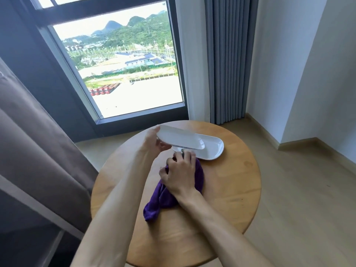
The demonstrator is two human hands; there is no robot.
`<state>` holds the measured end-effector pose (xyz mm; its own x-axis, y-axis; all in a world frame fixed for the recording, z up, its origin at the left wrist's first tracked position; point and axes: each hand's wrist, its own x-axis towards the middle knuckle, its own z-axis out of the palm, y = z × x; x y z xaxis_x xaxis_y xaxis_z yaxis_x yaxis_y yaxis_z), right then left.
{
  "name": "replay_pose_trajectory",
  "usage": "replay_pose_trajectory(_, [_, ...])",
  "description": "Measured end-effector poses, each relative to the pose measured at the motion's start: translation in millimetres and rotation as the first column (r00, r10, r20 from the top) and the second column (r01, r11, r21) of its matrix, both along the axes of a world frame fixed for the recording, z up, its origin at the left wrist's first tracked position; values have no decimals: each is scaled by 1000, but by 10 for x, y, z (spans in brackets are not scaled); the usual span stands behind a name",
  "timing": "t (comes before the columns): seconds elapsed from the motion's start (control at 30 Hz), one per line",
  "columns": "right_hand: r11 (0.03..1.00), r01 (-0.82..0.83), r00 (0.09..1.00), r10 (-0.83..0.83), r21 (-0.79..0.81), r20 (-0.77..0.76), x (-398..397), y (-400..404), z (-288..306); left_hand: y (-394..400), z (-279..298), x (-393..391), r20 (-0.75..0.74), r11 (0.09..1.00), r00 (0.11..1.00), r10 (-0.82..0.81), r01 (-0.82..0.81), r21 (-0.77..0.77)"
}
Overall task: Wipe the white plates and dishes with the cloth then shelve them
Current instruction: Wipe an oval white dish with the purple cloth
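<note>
So the thing to watch is the lifted white dish: it's an oblong one, held up off the round wooden tabletop with its long axis running left-right and tipped a bit, left end higher. It hangs directly over a second white dish that sits flat on the tabletop, also lying left-right, poking out past the lifted dish's right end. Can't tell if the two touch; looks like there's a gap with a shadow under it.

The left hand is clamped on the lifted dish's left end, thumb on top of the rim, fingers curled underneath. Forearm comes in from the lower left, so that hand is obviously the nearer one, it's already on it.

The right hand is just below and toward the camera from the lifted dish, closed around a bunched purple cloth. Knuckles up, fingertips pointing toward the dish's underside. The rest of the cloth trails back across the tabletop toward the camera.

My guess is the wipe hasn't really landed yet. The cloth hand needs to come up and then sweep along that left-right axis. No shelf clearly in frame; only a window and curtains beyond the dish.
</note>
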<state>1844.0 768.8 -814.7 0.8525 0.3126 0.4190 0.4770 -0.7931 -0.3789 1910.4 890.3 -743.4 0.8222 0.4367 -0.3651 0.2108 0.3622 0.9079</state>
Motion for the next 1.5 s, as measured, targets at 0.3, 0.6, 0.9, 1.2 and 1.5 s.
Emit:
replay_pose_trajectory(0.3, [941,134,929,-10,312,-369,83,-395,159,173,-54,-893,235,880,900,368,-255,-402])
replay_pose_trajectory(0.6, [672,-243,936,351,700,-12,-218,-175,1076,-101,-144,-1527,236,933,913,334,-285,-219])
replay_pose_trajectory(0.9, [685,-496,803,595,534,-17,-494,288,1039,-107,26,-1750,401,934,871,285,-159,-319])
replay_pose_trajectory(1.2, [811,-302,944,326,501,42,-244,556,1299,-69,166,-1879,532,871,706,468,-471,-140])
replay_pose_trajectory(1.5, [964,-49,988,86,263,-130,-164,269,1195,-181,175,-1837,592,805,635,497,-592,-41])
